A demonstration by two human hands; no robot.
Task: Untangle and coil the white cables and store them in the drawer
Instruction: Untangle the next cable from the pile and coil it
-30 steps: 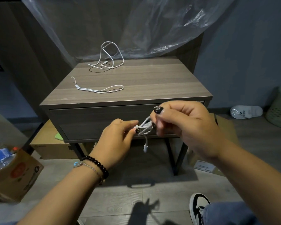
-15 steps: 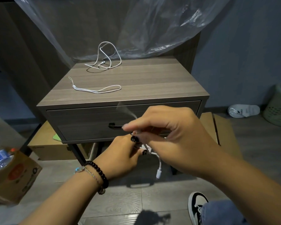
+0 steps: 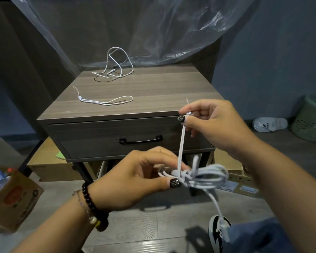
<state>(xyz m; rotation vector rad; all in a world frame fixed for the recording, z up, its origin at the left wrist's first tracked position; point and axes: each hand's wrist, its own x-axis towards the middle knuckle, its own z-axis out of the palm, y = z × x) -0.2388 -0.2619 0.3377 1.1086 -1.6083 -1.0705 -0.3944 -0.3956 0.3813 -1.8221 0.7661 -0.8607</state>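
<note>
My left hand [image 3: 135, 176] pinches a bundle of looped white cable [image 3: 206, 177] in front of the nightstand, below the shut drawer [image 3: 102, 137]. My right hand [image 3: 213, 125] pinches one strand of that cable and holds it taut, straight up from the bundle. A loose end with a plug [image 3: 223, 227] hangs down from the bundle. On the nightstand top lie two other white cables: a flat folded one [image 3: 106, 101] near the front left and a loosely arched one [image 3: 117, 64] at the back.
The drawer has a black handle [image 3: 140, 141]. Clear plastic sheeting [image 3: 171, 33] hangs behind the nightstand. Cardboard boxes [image 3: 49, 167] lie under it. A box holding a water bottle [image 3: 7, 194] stands at the left; a slipper [image 3: 269, 124] and a basket [image 3: 312, 119] at the right.
My right hand has risen from the bundle, pulling one strand up and taut. The bundle has loosened into wider loops in my left hand, and the free end hangs lower.
</note>
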